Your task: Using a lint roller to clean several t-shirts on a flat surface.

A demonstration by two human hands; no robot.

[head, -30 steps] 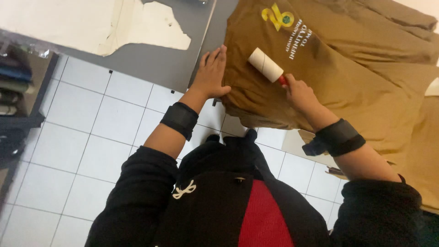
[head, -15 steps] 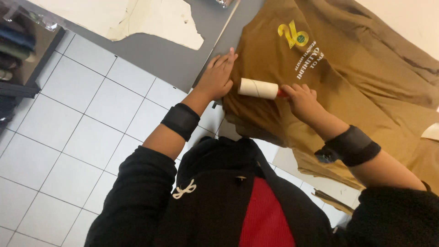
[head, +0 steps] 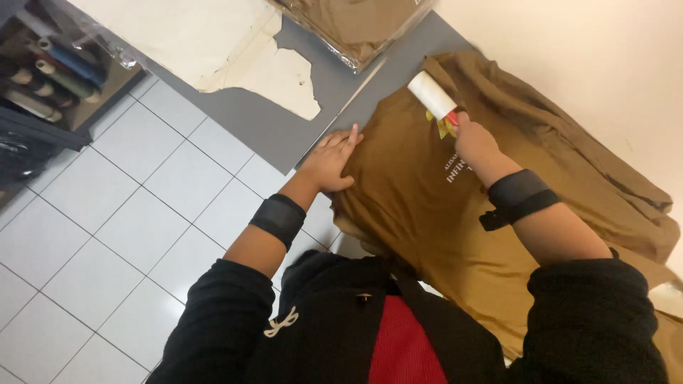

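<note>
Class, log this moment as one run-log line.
left hand: flat on brown shirt | right hand: grips lint roller on shirt

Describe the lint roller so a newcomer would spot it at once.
Start at the brown shirt spread on the grey table. Near its upper edge, the right hand holds the lint roller. It is the only white cylinder, with a red handle.

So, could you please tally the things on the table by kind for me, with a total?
Brown garments lying loose: 1, the shirt that the left hand presses flat.
Brown garments in clear bags: 1, the bagged garment at the top.
Lint rollers: 1, the white roller held in the right hand.
Torn cream paper sheets: 1, the paper sheet.
Total: 4.
</note>
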